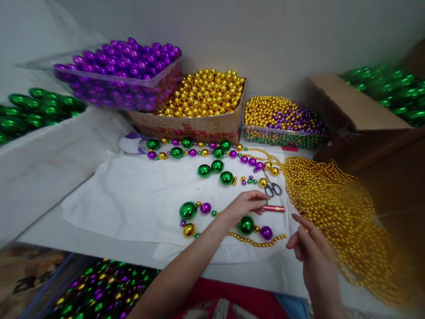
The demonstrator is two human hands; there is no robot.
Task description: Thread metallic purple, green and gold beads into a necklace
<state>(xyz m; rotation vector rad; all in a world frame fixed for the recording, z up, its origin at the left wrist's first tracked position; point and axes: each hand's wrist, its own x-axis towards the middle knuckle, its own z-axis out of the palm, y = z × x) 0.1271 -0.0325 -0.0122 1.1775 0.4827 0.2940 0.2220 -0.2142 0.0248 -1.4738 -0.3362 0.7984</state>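
My left hand (247,206) reaches over the white cloth, its fingertips pinched on a small green bead (266,202). Just beyond those fingertips lies a red lighter (275,208). My right hand (312,248) is at the cloth's right edge with its fingers bent and one finger stretched forward; whatever it may pinch is too thin to make out. Close to it ends a gold bead strand (262,244). Under and beside my left forearm lies a partly hidden necklace of large green (246,225), purple (266,232) and gold beads. Scissors (273,189) with dark handles lie above the lighter.
Finished-looking bead strands (192,153) and loose green balls (226,177) lie farther back. Behind them stand a tub of purple beads (166,73), a carton of gold beads (199,122) and a mixed-bead tub (282,131). Gold strands (328,208) heap at right beside a cardboard box (358,106).
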